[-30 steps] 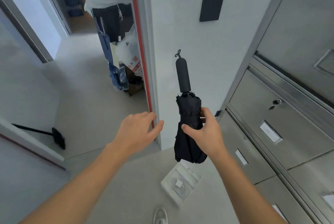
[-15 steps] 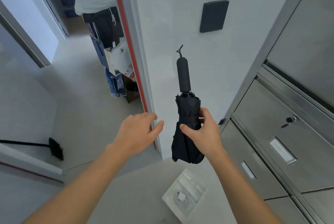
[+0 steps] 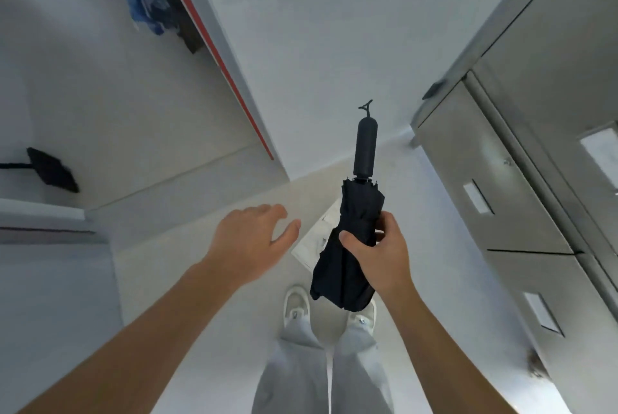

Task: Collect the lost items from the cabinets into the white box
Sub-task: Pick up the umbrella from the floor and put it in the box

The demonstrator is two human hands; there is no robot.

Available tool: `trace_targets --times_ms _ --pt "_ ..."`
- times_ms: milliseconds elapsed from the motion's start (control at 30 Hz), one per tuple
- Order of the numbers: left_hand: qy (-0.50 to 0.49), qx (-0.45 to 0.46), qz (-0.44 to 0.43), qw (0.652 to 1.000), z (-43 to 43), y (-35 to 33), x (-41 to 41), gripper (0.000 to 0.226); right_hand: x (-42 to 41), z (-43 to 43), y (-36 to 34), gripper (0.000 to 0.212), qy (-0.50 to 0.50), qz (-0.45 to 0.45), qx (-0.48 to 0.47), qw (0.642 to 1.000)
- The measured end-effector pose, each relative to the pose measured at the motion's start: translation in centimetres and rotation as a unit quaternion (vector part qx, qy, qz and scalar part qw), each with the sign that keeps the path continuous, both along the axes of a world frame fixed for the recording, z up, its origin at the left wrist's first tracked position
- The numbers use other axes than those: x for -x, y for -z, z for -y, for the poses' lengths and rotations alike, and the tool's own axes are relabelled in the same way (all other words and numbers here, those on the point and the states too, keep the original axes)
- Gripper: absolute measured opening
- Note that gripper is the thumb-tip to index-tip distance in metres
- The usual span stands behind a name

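2 hands are in view at lower centre. The right hand [image 3: 376, 253] is wrapped around the folded canopy of a black umbrella [image 3: 354, 236], thumb across the front, fingers behind. The umbrella is held nearly upright, handle uppermost at frame centre, loose fabric hanging below the fist. This grasp at mid-length probably keeps the canopy bunched and the weight balanced for lowering.

The left hand [image 3: 249, 239] is empty, fingers spread and relaxed, just left of the umbrella and not touching it; it appears positioned to steady or guide.

The box [image 3: 316, 239] sits on the floor directly behind the umbrella, mostly hidden by it; only 1 white corner shows. Its contents cannot be determined here. Grey cabinets [image 3: 521, 179] fill the right of the frame, doors shut.

Judged step: lower the umbrella into the box.
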State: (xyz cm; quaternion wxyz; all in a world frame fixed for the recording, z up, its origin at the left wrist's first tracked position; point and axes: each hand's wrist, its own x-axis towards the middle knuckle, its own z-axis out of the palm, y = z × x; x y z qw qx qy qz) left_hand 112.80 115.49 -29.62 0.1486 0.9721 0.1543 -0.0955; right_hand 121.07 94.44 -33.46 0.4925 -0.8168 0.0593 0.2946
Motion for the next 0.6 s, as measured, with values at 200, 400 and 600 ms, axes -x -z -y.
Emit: trace_targets --times_ms 200,400,600 --pt "0.029 0.042 -0.065 0.997 0.6 17.2 -0.1 0.061 1.1 0.5 18.8 0.044 0.066 -0.098 0.028 0.993" --pt "0.040 0.041 -0.110 0.992 0.8 36.2 -0.7 0.059 1.3 0.0 39.0 0.047 0.118 -0.117 0.035 0.986" --pt "0.056 0.055 -0.125 0.989 1.5 47.4 0.0 0.058 2.1 0.3 52.1 0.049 0.119 -0.108 0.061 0.985"
